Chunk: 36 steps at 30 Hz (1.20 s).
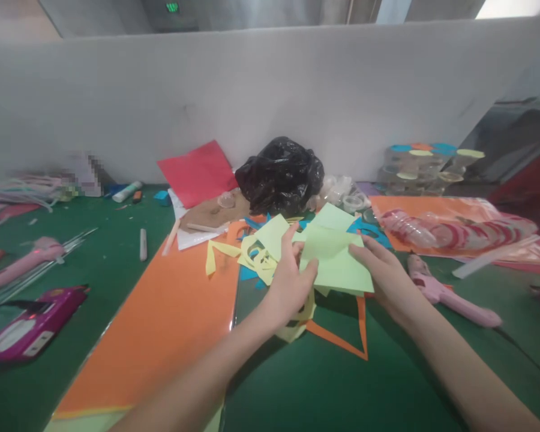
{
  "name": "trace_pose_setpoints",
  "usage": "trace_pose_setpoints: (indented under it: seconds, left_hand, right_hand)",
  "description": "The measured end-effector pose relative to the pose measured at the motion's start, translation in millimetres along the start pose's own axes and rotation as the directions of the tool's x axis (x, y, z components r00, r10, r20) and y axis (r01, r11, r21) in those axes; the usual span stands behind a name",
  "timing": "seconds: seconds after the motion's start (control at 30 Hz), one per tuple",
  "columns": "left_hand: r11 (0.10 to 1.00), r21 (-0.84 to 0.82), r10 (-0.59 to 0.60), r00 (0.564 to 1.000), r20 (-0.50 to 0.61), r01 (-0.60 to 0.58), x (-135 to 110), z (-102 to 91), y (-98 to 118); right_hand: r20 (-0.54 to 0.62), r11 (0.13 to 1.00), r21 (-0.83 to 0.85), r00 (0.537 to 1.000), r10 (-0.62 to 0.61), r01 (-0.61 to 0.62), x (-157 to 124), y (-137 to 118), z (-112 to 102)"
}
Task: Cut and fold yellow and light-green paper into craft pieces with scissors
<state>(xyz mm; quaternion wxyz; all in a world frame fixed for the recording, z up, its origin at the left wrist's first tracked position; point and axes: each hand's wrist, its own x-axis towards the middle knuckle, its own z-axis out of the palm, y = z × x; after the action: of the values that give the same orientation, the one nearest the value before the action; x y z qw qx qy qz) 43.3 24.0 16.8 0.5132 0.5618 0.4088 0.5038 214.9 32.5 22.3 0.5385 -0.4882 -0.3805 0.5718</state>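
Note:
Both hands hold a light green paper sheet above the green table. My left hand pinches its left edge, thumb on top and fingers curled under. My right hand grips the right side from beneath, fingers against the paper. Under the sheet lie yellow paper scraps, blue scraps and an orange cut-out frame.
A large orange sheet covers the table at left. A black plastic bag and red paper sit at the back. Pink glue guns lie at right and left. A magenta box lies at far left; stacked clear cups at back right.

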Motion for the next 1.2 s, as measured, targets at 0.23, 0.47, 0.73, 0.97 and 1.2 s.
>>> trace_pose_setpoints:
  seconds: [0.23, 0.47, 0.73, 0.97, 1.2]
  left_hand:
    - [0.991, -0.039, -0.131, 0.99, -0.058, 0.129, 1.1, -2.1, -6.3]
    - [0.934, 0.093, -0.343, 0.939, -0.021, 0.344, -0.6, -1.4, 1.2]
    - [0.91, 0.182, -0.369, 0.928, -0.05, 0.372, -6.5, -2.9, 7.6]
    - [0.847, 0.086, -0.523, 0.852, -0.039, 0.524, -4.2, -4.2, 9.1]
    - [0.876, 0.168, -0.442, 0.892, -0.096, 0.452, 3.8, -14.0, 5.1]
  right_hand:
    - [0.117, 0.965, 0.081, 0.964, 0.24, -0.25, 3.3, 9.8, -3.3]
    - [0.101, 0.948, 0.049, 0.946, 0.307, -0.313, 8.9, 17.5, -10.7]
    - [0.058, 0.939, -0.036, 0.937, 0.343, -0.342, -3.2, 17.9, -11.9]
    - [0.193, 0.943, 0.022, 0.927, 0.321, -0.331, -1.7, 24.3, -2.4]
    - [0.21, 0.967, -0.056, 0.944, 0.254, -0.248, -0.8, 15.7, 15.3]
